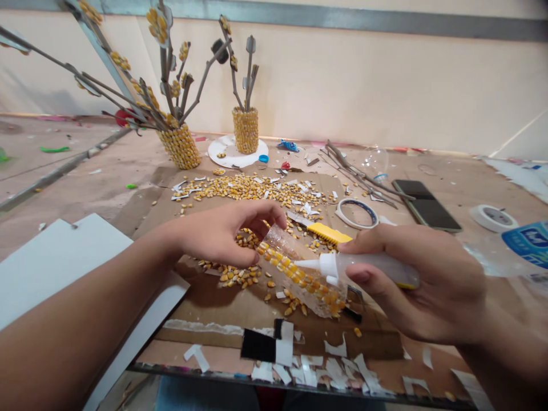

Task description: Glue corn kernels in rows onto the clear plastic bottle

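Note:
My left hand point(237, 231) is closed around the upper end of a clear plastic cylinder point(295, 291), which is tilted above the cardboard. Rows of yellow corn kernels point(295, 271) run along the cylinder's side. In my right hand point(423, 279) lies a soft glue bottle point(368, 267) with a white nozzle, its tip at the kernel rows. Loose corn kernels point(244, 191) are heaped behind and beneath the cylinder. A yellow utility knife point(327, 232) with its blade out rests just behind the bottle.
Two kernel-covered pots point(180, 147) with twigs stand at the back, one on a white disc point(218, 149). To the right are a tape roll point(357, 213), a phone point(428, 205), twigs point(355, 171) and a plastic bottle point(526, 245). Paper scraps point(308, 371) line the front edge.

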Demonstrator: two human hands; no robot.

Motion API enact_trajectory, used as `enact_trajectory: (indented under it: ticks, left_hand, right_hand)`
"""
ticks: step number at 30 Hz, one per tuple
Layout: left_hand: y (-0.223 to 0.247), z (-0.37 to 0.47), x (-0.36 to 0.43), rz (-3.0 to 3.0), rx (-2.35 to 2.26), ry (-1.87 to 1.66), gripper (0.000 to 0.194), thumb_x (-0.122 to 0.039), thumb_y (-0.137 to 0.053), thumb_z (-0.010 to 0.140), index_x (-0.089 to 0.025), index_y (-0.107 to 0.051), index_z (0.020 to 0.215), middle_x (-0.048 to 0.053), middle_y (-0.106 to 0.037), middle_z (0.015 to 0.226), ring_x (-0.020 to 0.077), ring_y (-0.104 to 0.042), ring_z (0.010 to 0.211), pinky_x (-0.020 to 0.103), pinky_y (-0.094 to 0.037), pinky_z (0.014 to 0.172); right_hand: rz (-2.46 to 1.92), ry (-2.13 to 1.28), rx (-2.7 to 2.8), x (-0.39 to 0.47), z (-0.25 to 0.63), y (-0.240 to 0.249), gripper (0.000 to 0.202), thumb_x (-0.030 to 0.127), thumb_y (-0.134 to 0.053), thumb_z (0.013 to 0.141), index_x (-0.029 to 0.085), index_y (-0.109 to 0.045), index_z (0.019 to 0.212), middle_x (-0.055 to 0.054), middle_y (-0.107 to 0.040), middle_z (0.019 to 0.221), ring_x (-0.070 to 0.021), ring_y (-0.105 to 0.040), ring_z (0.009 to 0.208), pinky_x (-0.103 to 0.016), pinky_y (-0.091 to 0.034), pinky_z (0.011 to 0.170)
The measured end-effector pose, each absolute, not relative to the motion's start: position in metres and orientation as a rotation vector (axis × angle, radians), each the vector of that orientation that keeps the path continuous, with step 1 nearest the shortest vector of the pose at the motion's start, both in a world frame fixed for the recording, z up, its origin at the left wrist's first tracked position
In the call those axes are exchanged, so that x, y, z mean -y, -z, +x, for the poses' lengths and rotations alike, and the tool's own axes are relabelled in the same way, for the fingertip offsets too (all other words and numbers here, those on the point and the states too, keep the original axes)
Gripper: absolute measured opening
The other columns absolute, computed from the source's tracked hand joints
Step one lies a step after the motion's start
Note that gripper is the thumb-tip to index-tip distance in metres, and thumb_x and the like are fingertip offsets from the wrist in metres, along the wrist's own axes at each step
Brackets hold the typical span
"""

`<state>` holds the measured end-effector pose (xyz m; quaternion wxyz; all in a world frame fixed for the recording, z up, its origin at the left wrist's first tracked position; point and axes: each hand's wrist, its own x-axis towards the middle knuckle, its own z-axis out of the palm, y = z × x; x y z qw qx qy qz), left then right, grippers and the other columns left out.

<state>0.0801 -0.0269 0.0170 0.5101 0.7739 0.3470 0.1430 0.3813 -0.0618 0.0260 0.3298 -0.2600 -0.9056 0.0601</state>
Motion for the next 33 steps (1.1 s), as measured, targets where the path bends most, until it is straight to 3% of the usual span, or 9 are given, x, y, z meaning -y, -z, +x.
enact_trajectory:
  ticks: [18, 33]
  left_hand:
    - [-0.0169, 0.0759, 0.0245, 1.857, -0.823, -0.35, 0.053, -0.01, -0.067, 0.072, -0.021, -0.059, 0.124, 0.008, -0.073, 0.122, 0.028, -0.072, 0.116, 0.042, -0.062, 0.096]
    - [-0.0184, 0.0746, 0.0222, 1.824, -0.832, -0.346, 0.054, -0.01, -0.069, 0.071, -0.02, -0.059, 0.124, 0.01, -0.072, 0.122, 0.0289, -0.072, 0.115, 0.043, -0.061, 0.095]
  right_hand:
    - [-0.675, -0.231, 2.37, 0.061, 0.382, -0.0265, 0.016, 0.028, -0.061, 0.105, 0.021, -0.066, 0.093, 0.002, -0.069, 0.066, -0.0107, -0.052, 0.045, -0.029, -0.039, 0.046]
    - [-0.728, -0.258, 2.396, 0.0608, 0.3835, -0.0264, 0.007, 0.023, -0.063, 0.101, 0.023, -0.065, 0.095, 0.0, -0.07, 0.068, -0.0148, -0.057, 0.045, -0.033, -0.046, 0.05]
